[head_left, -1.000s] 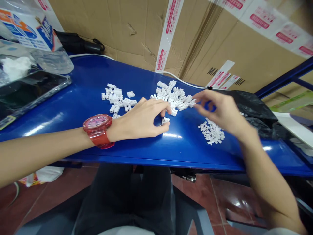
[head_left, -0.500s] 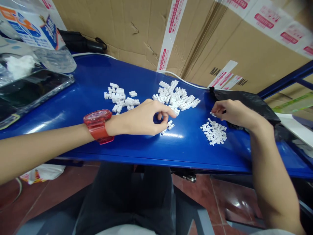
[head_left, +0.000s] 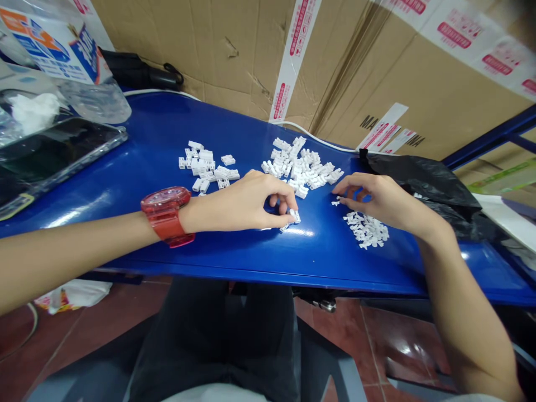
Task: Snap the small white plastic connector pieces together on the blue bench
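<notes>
White plastic pieces (head_left: pixel 298 167) lie in three heaps on a glossy blue surface (head_left: pixel 234 257): a heap of rectangular blocks (head_left: pixel 205 167) to the left, a wider middle heap (head_left: pixel 312 167) near the back edge, and a low pile of small clips (head_left: pixel 366 229) to the right. The left hand (head_left: pixel 251 201) reaches across in front of the blocks, its thumb and index finger closed on a small white block (head_left: pixel 295 215), with another white piece (head_left: pixel 285 228) just beside the thumb. A red watch (head_left: pixel 167 218) (its strap see-through) circles that wrist. The right hand (head_left: pixel 377 198) hangs between the middle heap and the clips, its fingers loosely curled, their tips right at a single white clip (head_left: pixel 335 201); I cannot tell whether they pinch it or only touch it. Behind that hand, a crumpled black plastic bag (head_left: pixel 419 176) lies on the surface. A phone (head_left: pixel 54 162) in a clear case lies at the far left, near a clear plastic package (head_left: pixel 98 103). A white cable (head_left: pixel 310 135) runs along the back edge, in front of a large cardboard box (head_left: pixel 234 72).
</notes>
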Action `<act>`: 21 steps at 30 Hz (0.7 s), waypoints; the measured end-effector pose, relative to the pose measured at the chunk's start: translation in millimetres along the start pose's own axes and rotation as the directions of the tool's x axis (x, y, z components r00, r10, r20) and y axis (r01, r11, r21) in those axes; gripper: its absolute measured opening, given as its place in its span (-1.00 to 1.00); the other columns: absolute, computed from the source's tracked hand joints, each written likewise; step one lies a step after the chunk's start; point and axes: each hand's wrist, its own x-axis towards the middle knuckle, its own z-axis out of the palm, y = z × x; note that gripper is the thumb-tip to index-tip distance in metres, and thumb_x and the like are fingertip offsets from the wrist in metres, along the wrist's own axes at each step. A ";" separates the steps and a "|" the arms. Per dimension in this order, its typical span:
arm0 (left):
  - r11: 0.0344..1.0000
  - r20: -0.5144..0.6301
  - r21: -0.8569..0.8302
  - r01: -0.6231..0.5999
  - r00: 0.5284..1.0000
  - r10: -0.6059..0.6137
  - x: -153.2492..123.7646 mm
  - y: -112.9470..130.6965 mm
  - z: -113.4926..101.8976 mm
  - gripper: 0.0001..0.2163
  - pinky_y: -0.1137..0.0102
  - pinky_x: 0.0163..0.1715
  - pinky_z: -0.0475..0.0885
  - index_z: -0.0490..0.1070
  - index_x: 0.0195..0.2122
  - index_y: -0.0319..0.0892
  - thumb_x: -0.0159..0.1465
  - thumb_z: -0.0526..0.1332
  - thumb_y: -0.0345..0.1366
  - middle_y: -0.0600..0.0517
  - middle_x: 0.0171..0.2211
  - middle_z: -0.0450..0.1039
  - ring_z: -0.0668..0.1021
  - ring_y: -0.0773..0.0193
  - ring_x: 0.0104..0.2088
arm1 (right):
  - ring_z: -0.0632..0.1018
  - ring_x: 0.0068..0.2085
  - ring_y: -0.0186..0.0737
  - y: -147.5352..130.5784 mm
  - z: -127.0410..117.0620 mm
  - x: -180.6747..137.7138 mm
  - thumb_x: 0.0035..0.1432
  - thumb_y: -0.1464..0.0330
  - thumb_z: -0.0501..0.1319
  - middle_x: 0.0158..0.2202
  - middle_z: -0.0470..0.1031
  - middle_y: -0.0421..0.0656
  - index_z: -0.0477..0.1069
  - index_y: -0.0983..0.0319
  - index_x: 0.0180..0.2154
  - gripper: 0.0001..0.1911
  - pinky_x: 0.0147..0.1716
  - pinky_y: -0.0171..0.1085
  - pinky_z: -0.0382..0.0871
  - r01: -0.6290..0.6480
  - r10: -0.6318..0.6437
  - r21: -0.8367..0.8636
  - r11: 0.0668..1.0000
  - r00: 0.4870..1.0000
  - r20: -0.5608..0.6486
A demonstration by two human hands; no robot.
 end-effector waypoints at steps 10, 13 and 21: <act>0.999 -0.001 -0.037 -0.029 1.000 0.029 1.2 -1.0 -0.2 -0.86 0.42 -0.28 0.35 0.60 -0.30 -0.13 0.29 0.27 -0.21 0.08 -0.37 0.58 0.49 0.36 -0.39 | 0.53 -0.41 -0.22 -21.9 4.6 0.2 0.24 0.26 0.27 -0.38 0.57 -0.12 0.49 0.21 -0.32 -0.84 -0.40 -0.20 0.40 -0.027 0.032 0.043 0.999 0.992 -0.124; 0.999 -0.004 -0.036 -0.023 1.000 0.023 2.2 -0.2 0.9 -0.86 0.41 -0.28 0.34 0.58 -0.32 -0.13 0.28 0.28 -0.21 0.09 -0.39 0.57 0.49 0.37 -0.41 | 0.57 -0.33 -0.20 -46.3 12.5 3.2 0.23 0.17 0.29 -0.30 0.60 -0.10 0.53 0.20 -0.26 -0.78 -0.34 -0.20 0.47 0.008 0.030 0.278 0.961 0.991 -0.133; 0.999 -0.035 0.009 0.042 0.999 -0.041 1.3 0.9 1.6 -0.78 0.38 -0.22 0.34 0.57 -0.26 -0.14 0.21 0.32 -0.10 0.06 -0.32 0.59 0.54 0.28 -0.31 | 0.56 -0.29 -0.22 -65.1 35.6 5.1 0.16 0.15 0.37 -0.29 0.61 -0.11 0.59 0.22 -0.27 -0.74 -0.29 -0.25 0.48 -0.010 0.046 0.608 0.794 0.998 -0.043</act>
